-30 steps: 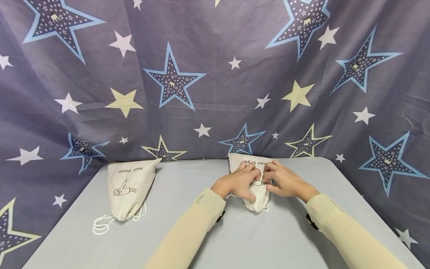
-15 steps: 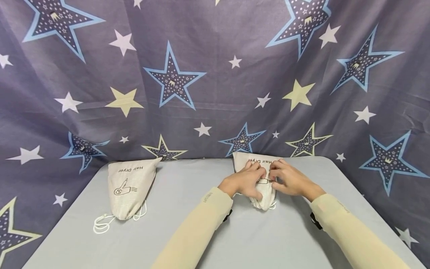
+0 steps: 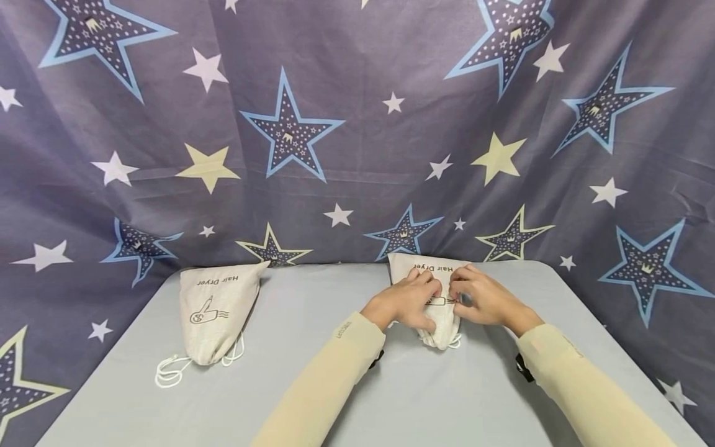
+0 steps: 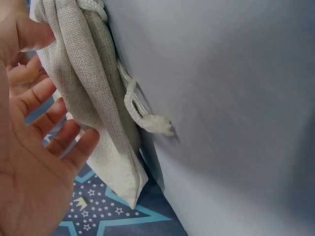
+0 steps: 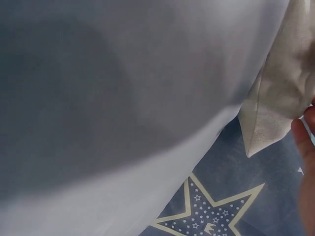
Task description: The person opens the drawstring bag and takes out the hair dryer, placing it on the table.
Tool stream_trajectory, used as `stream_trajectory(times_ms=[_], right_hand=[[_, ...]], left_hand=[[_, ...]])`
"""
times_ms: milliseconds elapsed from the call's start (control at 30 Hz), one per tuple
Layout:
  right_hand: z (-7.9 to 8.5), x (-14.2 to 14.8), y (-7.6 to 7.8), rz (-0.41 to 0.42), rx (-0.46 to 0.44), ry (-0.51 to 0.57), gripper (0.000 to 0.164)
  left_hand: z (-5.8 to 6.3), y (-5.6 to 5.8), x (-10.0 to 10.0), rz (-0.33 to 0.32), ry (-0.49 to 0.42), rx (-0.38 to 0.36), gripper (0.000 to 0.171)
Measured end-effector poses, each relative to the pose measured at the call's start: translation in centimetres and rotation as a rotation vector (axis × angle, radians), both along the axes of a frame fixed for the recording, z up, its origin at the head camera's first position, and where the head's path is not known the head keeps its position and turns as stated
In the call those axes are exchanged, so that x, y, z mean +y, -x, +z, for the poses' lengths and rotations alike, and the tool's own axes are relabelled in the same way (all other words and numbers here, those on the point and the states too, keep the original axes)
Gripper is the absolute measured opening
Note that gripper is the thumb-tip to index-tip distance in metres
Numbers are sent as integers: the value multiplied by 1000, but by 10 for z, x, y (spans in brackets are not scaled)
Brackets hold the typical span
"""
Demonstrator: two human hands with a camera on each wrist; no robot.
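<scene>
Drawstring bag (image 3: 444,326) nudged slightly right under your hands; now near-still.
It lies at the table's (image 3: 313,310) far edge, well apart from the other bag (image 3: 218,304); reads as fine positioning. Your left hand (image 3: 404,303) spreads over it; your right hand (image 3: 485,299) meets its side, fingers bent, pinching or not I can't tell.

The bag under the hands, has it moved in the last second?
Yes: the bag has shifted slightly to the right, judged against the blue-edged star behind it in the head view.
</scene>
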State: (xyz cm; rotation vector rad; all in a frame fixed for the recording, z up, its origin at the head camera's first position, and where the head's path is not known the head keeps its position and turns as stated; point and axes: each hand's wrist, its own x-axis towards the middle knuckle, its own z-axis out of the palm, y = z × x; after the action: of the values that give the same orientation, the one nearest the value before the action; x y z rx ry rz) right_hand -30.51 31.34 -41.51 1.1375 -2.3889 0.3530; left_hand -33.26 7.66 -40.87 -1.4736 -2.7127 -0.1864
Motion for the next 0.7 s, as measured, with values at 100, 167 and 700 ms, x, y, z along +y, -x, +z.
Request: stream_trajectory(times_ms=[100, 167, 700], right_hand=[[2, 0, -3, -14, -11, 2, 13], [3, -1, -6, -28, -28, 5, 14], [9, -7, -19, -120, -70, 6, 15]], left_hand=[[0, -1, -2, -6, 9, 28, 56], [1, -2, -5, -8, 13, 41, 57], [6, -14, -27, -55, 35, 130, 37]])
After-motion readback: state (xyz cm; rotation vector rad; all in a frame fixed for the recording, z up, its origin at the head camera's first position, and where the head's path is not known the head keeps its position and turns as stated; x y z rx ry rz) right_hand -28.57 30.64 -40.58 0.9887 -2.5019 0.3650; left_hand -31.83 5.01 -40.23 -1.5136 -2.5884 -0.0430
